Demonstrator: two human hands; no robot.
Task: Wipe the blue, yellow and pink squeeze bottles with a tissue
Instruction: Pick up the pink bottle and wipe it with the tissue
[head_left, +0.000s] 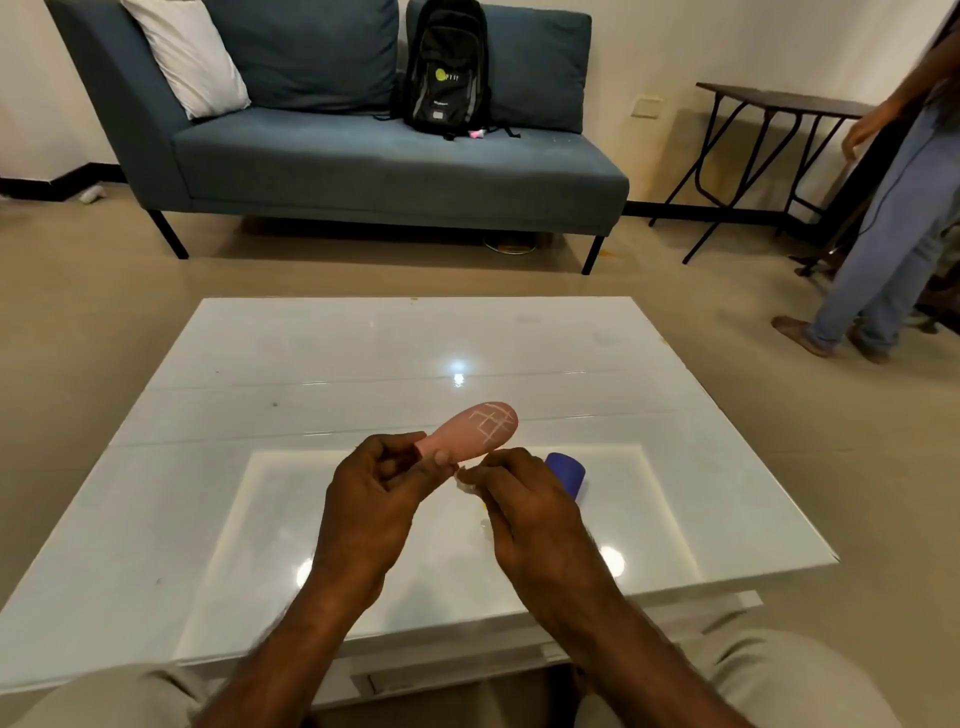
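Pink soft plastic squeeze bottle (475, 430), white grid lines on its rounded fat end, held tilted above the glossy white table (260, 364), fat end pointing up and away, narrow end pinched in left hand (382, 483). Small crumpled white tissue (464, 480) pinched at right hand (524, 512) fingertips, just beside bottle neck. Blue cylindrical squeeze bottle (567, 472) behind right hand, mostly hidden, pose unclear. Yellow bottle not identifiable.

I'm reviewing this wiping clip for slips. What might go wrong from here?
The left hand grips the pink bottle only at its narrow end, so the body, sticking out over the table, may twist or slip when wiped. The tissue is a small wad pinched in the right hand and may miss spots. The blue bottle sits just behind that hand; a knock could shift it.
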